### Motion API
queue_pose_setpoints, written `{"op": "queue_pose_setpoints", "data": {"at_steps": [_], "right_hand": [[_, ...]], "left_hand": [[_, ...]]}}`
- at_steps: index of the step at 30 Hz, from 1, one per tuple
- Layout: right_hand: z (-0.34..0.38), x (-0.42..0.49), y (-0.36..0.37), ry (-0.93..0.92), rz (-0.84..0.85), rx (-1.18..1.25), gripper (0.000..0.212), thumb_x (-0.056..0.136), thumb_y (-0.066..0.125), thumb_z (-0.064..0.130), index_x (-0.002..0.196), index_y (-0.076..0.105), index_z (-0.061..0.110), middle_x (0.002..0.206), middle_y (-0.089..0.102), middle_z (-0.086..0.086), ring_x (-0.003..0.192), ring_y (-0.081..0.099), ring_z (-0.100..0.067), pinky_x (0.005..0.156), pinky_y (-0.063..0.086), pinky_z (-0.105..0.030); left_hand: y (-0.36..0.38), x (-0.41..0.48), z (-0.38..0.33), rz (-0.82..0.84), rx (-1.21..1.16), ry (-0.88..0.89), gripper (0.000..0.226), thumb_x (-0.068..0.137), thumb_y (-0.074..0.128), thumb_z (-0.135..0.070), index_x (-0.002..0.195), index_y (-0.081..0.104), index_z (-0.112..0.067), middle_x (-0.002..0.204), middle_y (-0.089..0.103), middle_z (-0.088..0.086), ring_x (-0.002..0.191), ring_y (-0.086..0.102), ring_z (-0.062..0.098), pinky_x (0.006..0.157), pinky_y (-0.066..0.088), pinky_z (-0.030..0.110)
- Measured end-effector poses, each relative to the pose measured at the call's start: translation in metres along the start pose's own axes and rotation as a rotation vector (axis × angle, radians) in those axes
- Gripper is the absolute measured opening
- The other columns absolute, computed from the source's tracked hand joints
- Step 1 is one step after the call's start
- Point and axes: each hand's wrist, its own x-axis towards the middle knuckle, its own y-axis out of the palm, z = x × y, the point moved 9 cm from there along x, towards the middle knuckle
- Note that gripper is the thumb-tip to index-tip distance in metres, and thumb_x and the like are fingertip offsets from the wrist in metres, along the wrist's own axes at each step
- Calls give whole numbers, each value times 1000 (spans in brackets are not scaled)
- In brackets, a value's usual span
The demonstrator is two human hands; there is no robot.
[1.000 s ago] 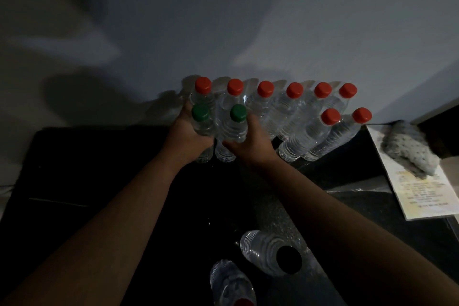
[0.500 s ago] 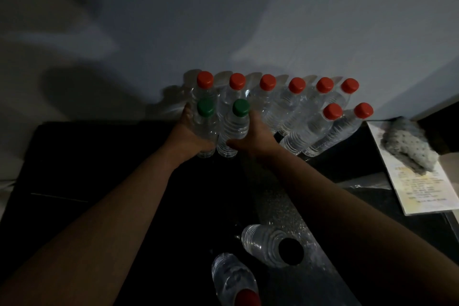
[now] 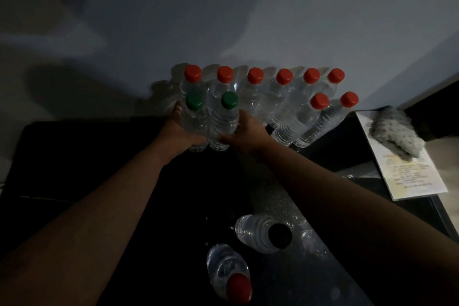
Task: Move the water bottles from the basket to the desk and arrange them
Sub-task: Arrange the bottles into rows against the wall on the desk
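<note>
Eight red-capped bottles point(image 3: 255, 92) stand along the back edge of the desk point(image 3: 87, 156). My left hand point(image 3: 178, 131) and right hand point(image 3: 246, 134) each curl round one of two green-capped bottles point(image 3: 196, 119) just before them. Two loose bottles point(image 3: 255, 233) lie nearer me, perhaps in the basket.

Clear plastic, dark desktop, cloth and paper showing in dim light.
The left green-capped bottle point(image 3: 196, 123) and right green-capped bottle point(image 3: 223, 124) are showing clear, ribbed plastic under smooth matt caps; the red-capped bottles point(image 3: 283, 104) are looking the same. The desk point(image 3: 74, 156) is appearing dark and matt, with a speckled, faintly glinting strip point(image 3: 263, 196). The grey cloth point(image 3: 397, 131) is looking knobbly, the paper sheet point(image 3: 409, 181) smooth, the wall point(image 3: 223, 7) matt.
</note>
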Motion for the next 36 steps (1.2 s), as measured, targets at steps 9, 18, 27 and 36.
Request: {"op": "queue_pose_setpoints", "data": {"at_steps": [9,18,27,36], "right_hand": [[-10,-65,-17,-39,158,-259,53,88,68,27,136,49,13,131,59,-5,119,57,-19,98,45,-29],[-13,-177,-43,-151,32,-95,24,92,62,19,115,67,12,110,70,0,98,64,-9,92,50,-27],[-19,-228,-38,-269,38,-75,43,85,69,16,127,58,18,119,66,4,107,64,-10,96,50,-30],[-21,-215,-24,-252,59,-130,46,81,76,26,123,59,17,113,67,3,100,60,-6,86,44,-19]], "left_hand": [[-36,-65,31,-15,170,-197,61,82,71,-13,138,48,-7,137,53,15,120,55,24,99,44,35],[25,-220,4,85,20,-71,26,90,60,0,105,63,-22,106,68,-4,97,63,3,89,49,19],[55,-277,-8,104,166,52,57,73,77,1,103,59,-44,111,66,-13,104,63,3,92,48,24],[63,-281,-2,-10,209,60,56,68,86,-12,109,57,-37,112,62,-16,104,61,5,94,48,29]]}}
